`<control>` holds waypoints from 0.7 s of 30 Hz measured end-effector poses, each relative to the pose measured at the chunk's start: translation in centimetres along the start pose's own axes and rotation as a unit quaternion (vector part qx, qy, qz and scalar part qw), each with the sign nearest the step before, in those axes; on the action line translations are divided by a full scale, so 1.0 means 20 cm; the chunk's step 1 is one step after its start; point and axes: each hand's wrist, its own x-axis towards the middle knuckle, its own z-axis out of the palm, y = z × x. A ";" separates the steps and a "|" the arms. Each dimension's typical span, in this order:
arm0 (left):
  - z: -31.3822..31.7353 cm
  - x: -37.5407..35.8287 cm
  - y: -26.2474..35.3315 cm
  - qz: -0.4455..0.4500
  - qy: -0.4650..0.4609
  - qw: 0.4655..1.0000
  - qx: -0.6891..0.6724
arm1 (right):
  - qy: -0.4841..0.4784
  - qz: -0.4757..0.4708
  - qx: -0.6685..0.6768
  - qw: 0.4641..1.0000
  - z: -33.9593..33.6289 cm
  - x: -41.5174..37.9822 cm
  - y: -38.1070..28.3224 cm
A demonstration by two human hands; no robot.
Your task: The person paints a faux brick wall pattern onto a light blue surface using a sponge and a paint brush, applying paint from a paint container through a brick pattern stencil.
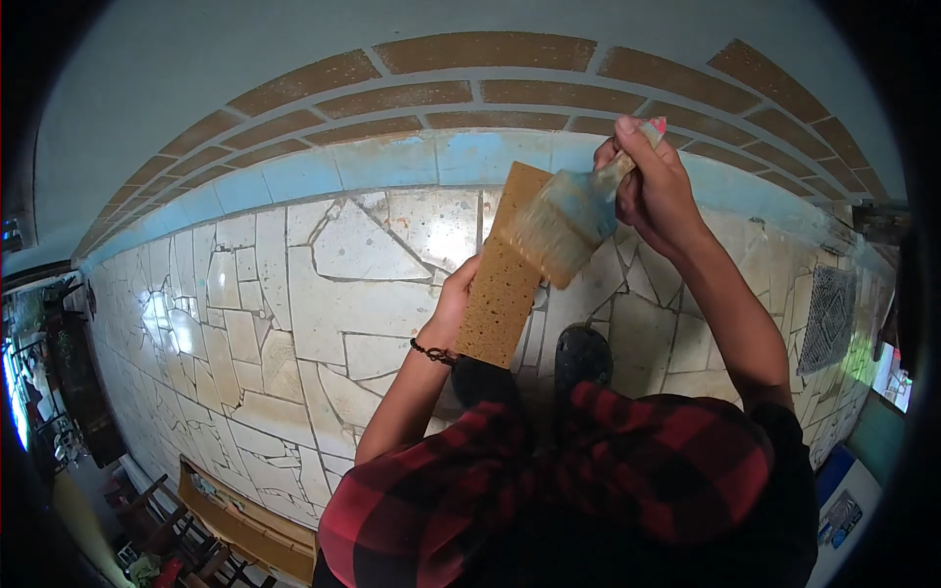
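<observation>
My left hand (458, 300) grips a long rectangular sponge (497, 306) from its left side; most of its fingers are hidden behind it. The sponge is tan-brown, pocked with small holes, and held tilted above the floor. In my right hand (651, 186) is the handle of a wide paintbrush (578, 218), worn and stained with bluish paint. Its bristles lie over the upper part of the sponge's face and appear to touch it. A dark braided bracelet (432, 353) circles my left wrist.
Ahead stands a grey wall with rows of brown brick shapes (421, 96) and a light blue band (392, 160) at its base. Irregular pale stone tiles (372, 284) cover the floor. A grey patterned mat (829, 318) lies right; a wooden piece of furniture (245, 519) stands lower left.
</observation>
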 end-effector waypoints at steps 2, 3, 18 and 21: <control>0.06 -0.02 0.01 0.005 0.036 0.999 0.028 | 0.005 -0.037 -0.063 0.997 0.06 -0.03 0.01; 0.11 -0.03 0.02 0.001 0.046 0.998 0.044 | 0.007 -0.055 -0.094 0.994 0.08 -0.04 0.01; 0.15 -0.09 0.01 -0.032 0.038 0.995 0.090 | 0.035 -0.159 -0.179 0.970 0.06 -0.01 -0.08; 0.15 -0.09 0.00 -0.043 0.041 0.997 0.057 | 0.002 -0.146 -0.153 0.977 0.16 -0.09 -0.05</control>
